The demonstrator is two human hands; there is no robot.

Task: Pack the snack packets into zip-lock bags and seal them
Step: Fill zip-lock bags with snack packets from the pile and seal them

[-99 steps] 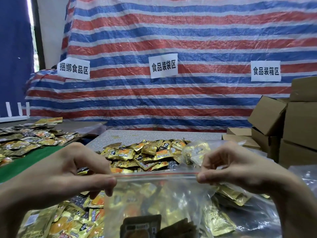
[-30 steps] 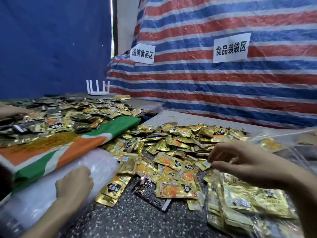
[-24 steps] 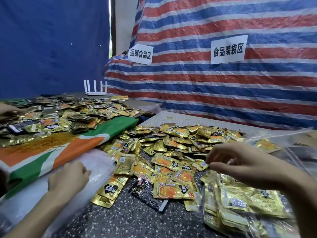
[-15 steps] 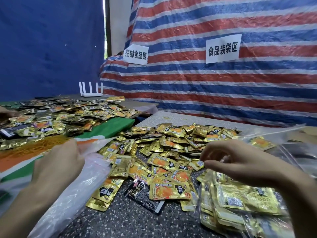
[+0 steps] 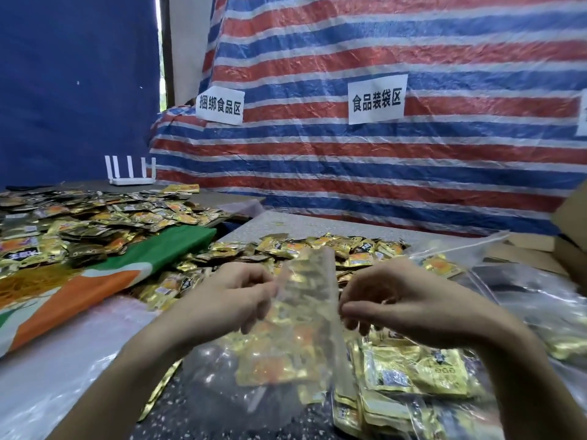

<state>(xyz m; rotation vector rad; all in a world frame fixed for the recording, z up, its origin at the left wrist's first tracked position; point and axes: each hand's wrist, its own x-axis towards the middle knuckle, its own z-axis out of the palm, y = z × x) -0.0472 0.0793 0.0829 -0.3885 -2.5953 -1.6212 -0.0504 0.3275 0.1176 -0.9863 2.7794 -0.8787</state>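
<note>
Item: empty zip-lock bag [image 5: 305, 300], centre, raised, blurred. Left hand [image 5: 228, 300] pinches 9 o'clock edge; right hand [image 5: 390, 303] pinches 3 o'clock edge. Step, judged: opening mouth. Next: part lips, load snack packets [image 5: 317, 246] from 12 o'clock pile.

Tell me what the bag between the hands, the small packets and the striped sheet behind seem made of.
The bag looks like thin clear plastic film, glossy and see-through. The packets are probably metallised foil laminate: gold with bright glints. The striped sheet is likely woven plastic tarpaulin: creased, faint sheen.
</note>
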